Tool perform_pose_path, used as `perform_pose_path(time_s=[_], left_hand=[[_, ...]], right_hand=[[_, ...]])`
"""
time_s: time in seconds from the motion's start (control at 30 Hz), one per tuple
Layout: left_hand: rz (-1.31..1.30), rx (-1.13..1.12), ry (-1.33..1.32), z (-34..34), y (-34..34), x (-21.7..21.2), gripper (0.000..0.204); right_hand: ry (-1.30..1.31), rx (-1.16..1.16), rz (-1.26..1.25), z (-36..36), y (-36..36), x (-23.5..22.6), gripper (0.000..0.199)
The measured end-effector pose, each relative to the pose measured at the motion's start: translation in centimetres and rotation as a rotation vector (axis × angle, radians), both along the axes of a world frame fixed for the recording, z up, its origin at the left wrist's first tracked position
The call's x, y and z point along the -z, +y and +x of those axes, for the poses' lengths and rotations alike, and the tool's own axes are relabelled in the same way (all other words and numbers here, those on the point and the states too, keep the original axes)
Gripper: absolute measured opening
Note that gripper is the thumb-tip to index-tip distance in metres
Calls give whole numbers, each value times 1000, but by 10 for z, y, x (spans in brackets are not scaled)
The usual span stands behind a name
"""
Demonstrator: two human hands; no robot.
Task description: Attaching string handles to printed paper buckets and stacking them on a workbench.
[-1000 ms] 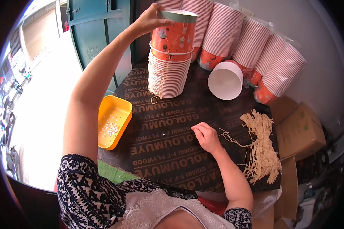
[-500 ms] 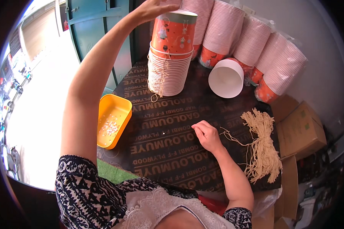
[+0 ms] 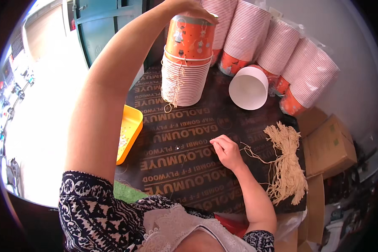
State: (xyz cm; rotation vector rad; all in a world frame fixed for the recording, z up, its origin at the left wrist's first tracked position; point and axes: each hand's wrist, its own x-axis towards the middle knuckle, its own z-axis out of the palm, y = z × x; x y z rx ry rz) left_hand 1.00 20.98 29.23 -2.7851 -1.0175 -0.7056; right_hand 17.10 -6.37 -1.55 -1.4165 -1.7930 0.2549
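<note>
Cup of orange printed paper [image 3: 190,38] sits upside down atop the ribbed white cup stack [image 3: 185,80], under the left hand [image 3: 189,6], whose grip closes over its base. Right hand [image 3: 227,150] rests on the dark plywood surface [image 3: 176,168], fingers pinched on a beige string [image 3: 252,153].

I note glossy printed paper on the orange cup [image 3: 190,38]; fibrous matt string bundle [image 3: 286,166] at three o'clock; smooth dark plywood board [image 3: 176,168]; shiny yellow plastic tray [image 3: 129,131].
</note>
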Motion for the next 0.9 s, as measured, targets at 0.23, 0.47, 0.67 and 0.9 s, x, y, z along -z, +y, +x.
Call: perform_pose_path(time_s=[0.23, 0.47, 0.67, 0.9], left_hand=[[-36, 180, 113, -6, 17, -4, 79], [22, 126, 43, 0, 36, 4, 81], [-25, 132, -11, 8, 9, 7, 90], [-277, -22, 75, 3, 31, -6, 96]], right_hand=[[10, -1, -26, 1, -1, -2, 15], [17, 7, -25, 3, -1, -2, 15], [27, 35, -36, 11, -3, -1, 16], [13, -2, -39, 1, 1, -2, 16]])
